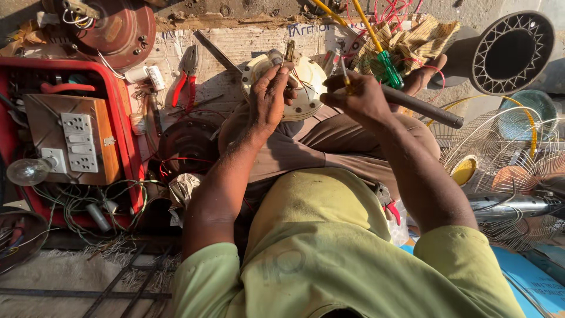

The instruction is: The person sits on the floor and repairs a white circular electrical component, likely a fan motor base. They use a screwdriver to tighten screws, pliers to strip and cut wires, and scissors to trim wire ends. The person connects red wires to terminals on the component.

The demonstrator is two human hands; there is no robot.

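We see the left hand (269, 100) gripping the motor (283, 82); beside it, the right hand (360, 99) pinches a screwdriver (346, 75).

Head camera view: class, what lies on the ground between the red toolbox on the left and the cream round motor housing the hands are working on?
In the head view, red-handled pliers lie on the ground between the red toolbox and the cream motor housing.

Cream round motor housing (306, 88) sits far centre; red-handled pliers (187, 79) lie left of it, a green-handled screwdriver (388, 68) right, a red toolbox (126, 118) far left.
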